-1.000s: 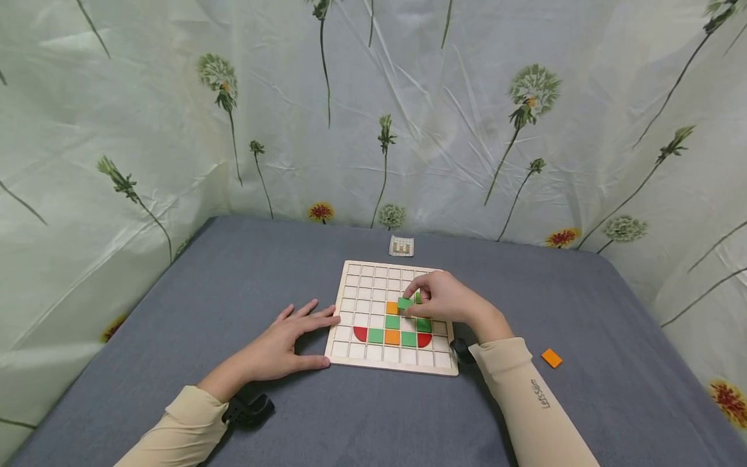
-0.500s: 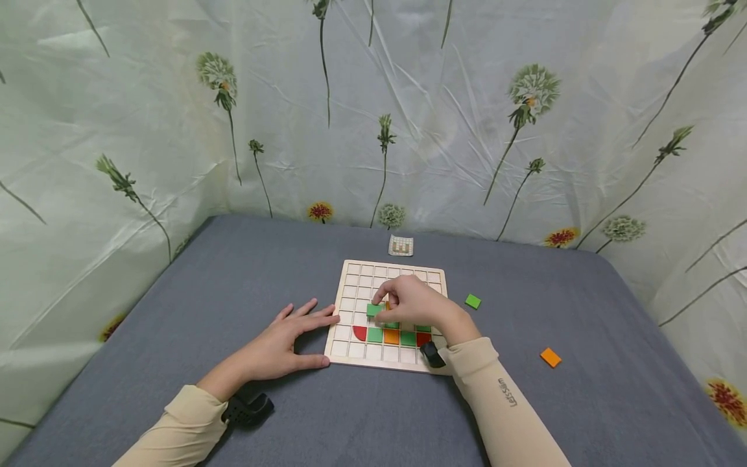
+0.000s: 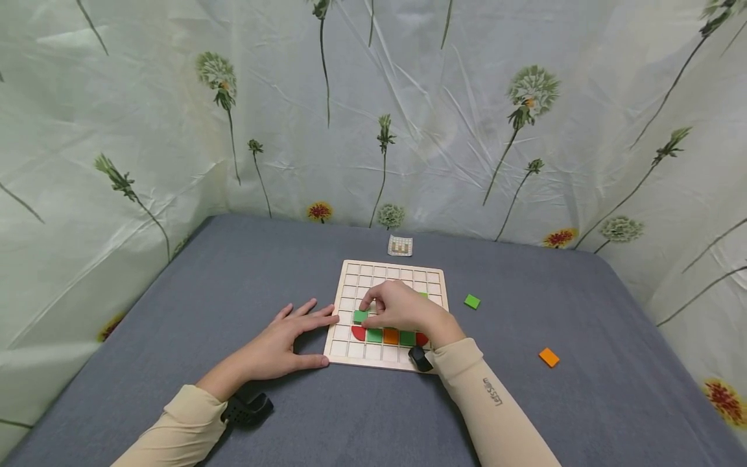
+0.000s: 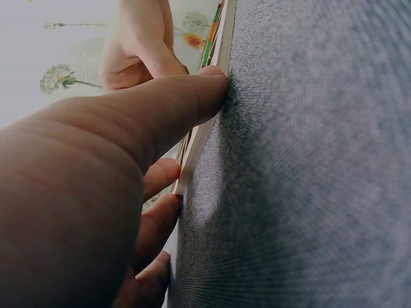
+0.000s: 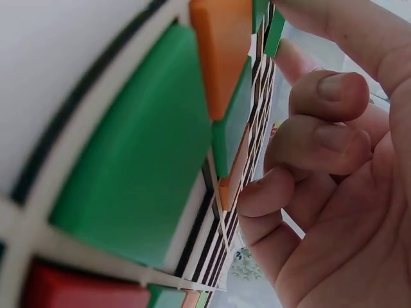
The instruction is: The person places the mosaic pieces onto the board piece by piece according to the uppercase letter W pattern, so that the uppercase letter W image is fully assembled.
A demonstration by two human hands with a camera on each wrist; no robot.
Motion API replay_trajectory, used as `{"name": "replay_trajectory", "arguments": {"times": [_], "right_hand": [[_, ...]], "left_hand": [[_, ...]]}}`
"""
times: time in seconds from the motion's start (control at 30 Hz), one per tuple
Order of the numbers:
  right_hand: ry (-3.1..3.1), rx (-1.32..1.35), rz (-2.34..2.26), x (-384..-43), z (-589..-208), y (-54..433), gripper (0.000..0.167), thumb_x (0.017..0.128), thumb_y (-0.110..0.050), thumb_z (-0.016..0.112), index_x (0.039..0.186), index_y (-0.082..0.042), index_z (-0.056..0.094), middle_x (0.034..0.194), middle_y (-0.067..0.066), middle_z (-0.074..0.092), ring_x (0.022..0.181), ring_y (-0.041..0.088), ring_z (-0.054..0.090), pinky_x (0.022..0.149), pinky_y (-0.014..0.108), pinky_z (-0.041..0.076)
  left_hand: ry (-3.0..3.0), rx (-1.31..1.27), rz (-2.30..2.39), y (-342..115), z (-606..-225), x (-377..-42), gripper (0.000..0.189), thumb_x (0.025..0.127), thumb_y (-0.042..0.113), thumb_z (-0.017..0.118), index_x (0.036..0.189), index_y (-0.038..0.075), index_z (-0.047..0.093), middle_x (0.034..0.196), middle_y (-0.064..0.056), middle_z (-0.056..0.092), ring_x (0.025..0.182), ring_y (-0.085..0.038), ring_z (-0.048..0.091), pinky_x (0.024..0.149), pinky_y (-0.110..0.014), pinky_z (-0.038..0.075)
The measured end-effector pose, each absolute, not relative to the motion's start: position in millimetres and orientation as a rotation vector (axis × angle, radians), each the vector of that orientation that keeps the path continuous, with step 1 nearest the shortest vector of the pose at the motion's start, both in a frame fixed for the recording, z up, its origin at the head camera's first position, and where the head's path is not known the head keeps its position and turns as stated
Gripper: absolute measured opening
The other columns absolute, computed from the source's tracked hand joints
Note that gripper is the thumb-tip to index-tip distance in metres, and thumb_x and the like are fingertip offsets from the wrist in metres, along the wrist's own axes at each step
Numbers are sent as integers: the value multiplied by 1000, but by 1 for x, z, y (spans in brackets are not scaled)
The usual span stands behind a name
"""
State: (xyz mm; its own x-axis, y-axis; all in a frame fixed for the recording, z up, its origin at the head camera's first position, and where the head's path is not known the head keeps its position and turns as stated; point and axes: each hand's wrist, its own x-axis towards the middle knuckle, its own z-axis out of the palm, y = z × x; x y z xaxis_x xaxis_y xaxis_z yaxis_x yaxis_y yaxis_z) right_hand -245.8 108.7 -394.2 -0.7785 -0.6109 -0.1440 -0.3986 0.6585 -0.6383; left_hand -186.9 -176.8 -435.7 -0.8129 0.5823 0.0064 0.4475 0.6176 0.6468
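Observation:
In the head view my right hand (image 3: 403,308) pinches a green square tile (image 3: 360,316) between thumb and index finger, over the left part of a wooden grid board (image 3: 349,350). The tile is just behind a red rounded piece (image 3: 358,333). That piece begins a row with a green tile (image 3: 374,335), an orange tile (image 3: 391,336), another green tile and a red piece. My right hand hides the board's middle. My left hand (image 3: 286,344) lies with spread fingers, its fingertips and thumb touching the board's left edge. In the right wrist view, the other right fingers curl loosely.
A small card (image 3: 400,246) with a printed grid pattern lies behind the board. To the right on the grey cloth (image 3: 583,402) are a light green tile (image 3: 472,301) and an orange tile (image 3: 548,357). A flower-printed curtain (image 3: 455,130) hangs at the back.
My right hand has moved left across the board with the green tile, toward the left red piece. The light green tile on the cloth has come into view. My left hand stays put.

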Motion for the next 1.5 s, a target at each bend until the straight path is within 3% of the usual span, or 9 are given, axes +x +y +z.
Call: {"name": "replay_trajectory", "arguments": {"times": [1.13, 1.5], "right_hand": [[2518, -760, -854, -244, -392, 112, 21, 95, -23, 82, 115, -15, 80, 66, -4, 57, 58, 9, 48, 57, 23, 40], [2583, -699, -830, -236, -384, 154, 28, 97, -23, 79, 124, -19, 77, 65, -5, 52, 58, 11, 45, 63, 27, 45]], "left_hand": [[2638, 840, 960, -176, -436, -187, 73, 94, 47, 82, 158, 25, 57, 173, 0, 41, 166, -44, 20, 128, -77, 4], [2653, 832, 957, -176, -437, -187, 74, 93, 48, 83, 158, 26, 56, 173, 0, 41, 166, -44, 20, 128, -75, 4]]}}
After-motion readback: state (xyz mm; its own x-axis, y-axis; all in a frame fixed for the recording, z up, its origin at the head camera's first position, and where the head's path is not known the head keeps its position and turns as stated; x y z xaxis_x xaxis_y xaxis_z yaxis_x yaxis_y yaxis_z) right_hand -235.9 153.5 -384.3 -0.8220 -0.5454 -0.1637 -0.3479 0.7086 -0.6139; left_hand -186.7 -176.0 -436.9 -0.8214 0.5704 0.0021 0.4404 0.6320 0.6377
